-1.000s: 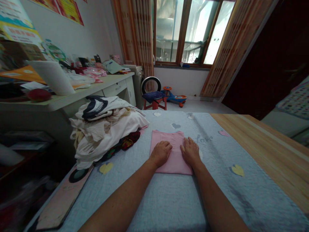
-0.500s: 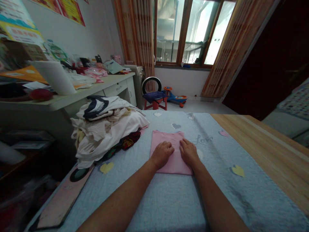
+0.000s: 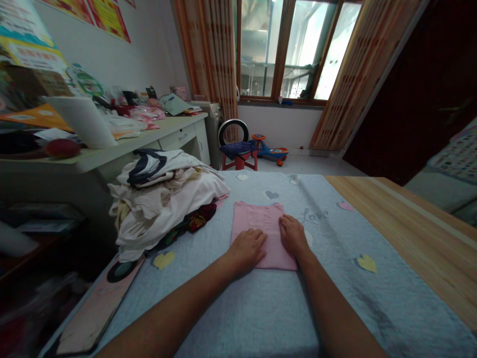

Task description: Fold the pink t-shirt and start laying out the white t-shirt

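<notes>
— What is around the folded pink cloth?
— It lies on the blue cover; a heap of clothes is at its left, well apart.
— And the grip?
— The left hand rests upon it, loosely open. The right hand touches its right side, fingers curled; whether it pinches, I cannot tell.

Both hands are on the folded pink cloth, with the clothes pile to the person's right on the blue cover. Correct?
Not quite: the head view shows the clothes pile to the person's left on the blue cover. The left hand and right hand are on the folded pink cloth.
</notes>
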Demonstrator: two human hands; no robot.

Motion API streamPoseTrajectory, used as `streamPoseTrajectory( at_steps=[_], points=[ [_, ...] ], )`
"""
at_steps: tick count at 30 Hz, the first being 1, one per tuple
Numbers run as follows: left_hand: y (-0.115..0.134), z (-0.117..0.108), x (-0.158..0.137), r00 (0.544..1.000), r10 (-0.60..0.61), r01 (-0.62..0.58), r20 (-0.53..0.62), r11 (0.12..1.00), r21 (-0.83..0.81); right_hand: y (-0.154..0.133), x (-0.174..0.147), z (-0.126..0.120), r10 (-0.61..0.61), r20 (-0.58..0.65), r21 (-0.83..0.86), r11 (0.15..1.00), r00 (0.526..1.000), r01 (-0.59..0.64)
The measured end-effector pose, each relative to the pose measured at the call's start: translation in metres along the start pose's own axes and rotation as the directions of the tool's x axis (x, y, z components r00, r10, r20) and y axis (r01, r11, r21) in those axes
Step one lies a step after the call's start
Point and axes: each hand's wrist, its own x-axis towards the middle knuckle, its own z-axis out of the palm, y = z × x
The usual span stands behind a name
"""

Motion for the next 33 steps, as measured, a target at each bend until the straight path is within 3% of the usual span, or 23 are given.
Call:
streamPoseTrajectory(
  at_steps=[4,8,13,25,30,33],
  points=[
    [0.0,0.006,-0.018,0.999,-0.006,0.005,-0.036,1.0,-0.023,-0.011,-0.005,-0.015,-0.048,-0.098,0.006,0.999,0.994,0.049],
    [-0.003,0.015,-0.023,0.999,-0.043,0.042,-0.028,0.999,-0.028,-0.027,-0.013,-0.021,-0.143,-0.035,0.004,0.99,0.989,0.143],
    [-0.006,0.021,-0.021,0.996,-0.08,0.081,0.038,0.996,-0.027,-0.033,-0.013,-0.012,-0.091,0.071,-0.112,0.989,0.993,0.099],
    [-0.005,0.015,-0.021,0.986,-0.126,0.131,0.105,0.991,-0.041,-0.005,-0.004,-0.006,-0.036,0.063,-0.103,0.994,0.997,0.042],
    [-0.006,0.016,-0.021,0.987,-0.126,0.13,0.103,0.991,-0.035,-0.018,-0.007,-0.018,-0.039,0.05,-0.187,0.981,0.998,0.048],
    [-0.006,0.017,-0.021,0.988,-0.123,0.127,0.093,0.991,-0.041,-0.031,-0.019,-0.028,-0.117,0.016,-0.193,0.974,0.993,0.118]
  ],
)
